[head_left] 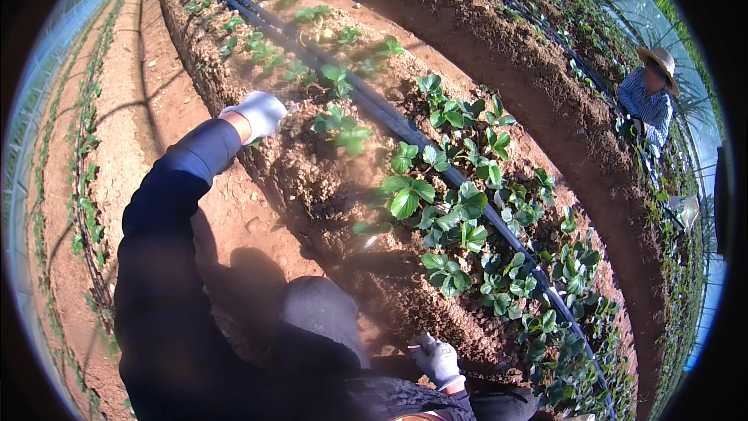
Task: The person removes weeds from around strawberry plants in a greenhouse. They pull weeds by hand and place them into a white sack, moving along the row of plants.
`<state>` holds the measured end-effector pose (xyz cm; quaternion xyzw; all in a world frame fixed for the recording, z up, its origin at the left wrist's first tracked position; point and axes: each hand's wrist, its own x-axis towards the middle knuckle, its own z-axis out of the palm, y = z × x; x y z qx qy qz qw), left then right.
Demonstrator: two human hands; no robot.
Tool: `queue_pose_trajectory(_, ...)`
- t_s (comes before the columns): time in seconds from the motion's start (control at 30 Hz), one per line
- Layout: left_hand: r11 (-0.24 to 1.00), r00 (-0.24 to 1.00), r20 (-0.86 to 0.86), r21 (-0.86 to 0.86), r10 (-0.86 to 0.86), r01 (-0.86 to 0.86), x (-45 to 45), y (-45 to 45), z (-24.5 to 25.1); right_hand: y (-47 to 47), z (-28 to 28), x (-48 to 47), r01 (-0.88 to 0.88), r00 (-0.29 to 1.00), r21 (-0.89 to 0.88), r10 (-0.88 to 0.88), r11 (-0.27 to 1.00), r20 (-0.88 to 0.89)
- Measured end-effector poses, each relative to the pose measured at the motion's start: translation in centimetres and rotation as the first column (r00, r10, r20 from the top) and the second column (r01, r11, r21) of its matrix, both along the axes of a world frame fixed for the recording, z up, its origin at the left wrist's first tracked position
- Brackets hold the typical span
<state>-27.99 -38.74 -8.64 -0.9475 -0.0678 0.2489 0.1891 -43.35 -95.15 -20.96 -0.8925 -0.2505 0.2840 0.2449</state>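
My left hand (260,114), in a pale work glove, reaches forward over the left edge of the raised soil bed (315,187). A leafy strawberry plant (345,128) grows just to its right. Glare washes out the glove and its fingers are hidden, so its grip cannot be made out. Low by my knees, my right hand (438,359) is also gloved, with the fingers curled in beside the bed's lower flank. Something thin and small shows at its fingertips, too unclear to name. More strawberry plants (409,196) stand between my hands and the hose.
Black irrigation hoses (403,126) run lengthwise along the bed. A soil furrow (245,228) lies left of it, and another planted bed (96,199) beyond. At far right, a person in a straw hat (648,93) is low beside another row, near a pale bag (684,210).
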Motion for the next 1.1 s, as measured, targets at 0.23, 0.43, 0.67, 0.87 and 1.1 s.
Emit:
queue_pose_trajectory(0.23, 0.085, 0.564, 0.228, -0.960, 0.794, 0.268, -7.7, -10.0, -3.5, 11.9, 8.7, 7.1, 0.477, 0.758, 0.568, 0.014, 0.671, -0.653)
queue_pose_trajectory(0.43, -0.708, 0.615, -0.380, -0.527, 0.691, 0.469, -5.3, -25.1, -3.9, 19.5, 14.4, 13.9, 0.639, 0.704, 0.703, 0.130, 0.312, -0.698)
queue_pose_trajectory(0.67, -0.201, 0.008, -0.222, -0.864, 0.975, 0.462, -0.8, -24.8, -6.6, 23.5, 16.6, 18.7, -0.228, 0.935, 0.463, 0.060, 0.856, 0.350)
queue_pose_trajectory(0.87, 0.037, -0.359, -0.734, -0.416, 0.576, 0.909, -4.8, -11.1, -6.4, 33.5, 10.7, 19.5, -0.190, 0.937, 0.420, 0.291, 0.888, -0.192)
queue_pose_trajectory(1.1, -0.074, -0.192, -0.904, -0.237, 0.382, 0.969, -8.8, -10.3, -3.4, 38.3, 2.7, 24.5, -0.068, 0.973, 0.375, -0.022, 0.925, 0.231)
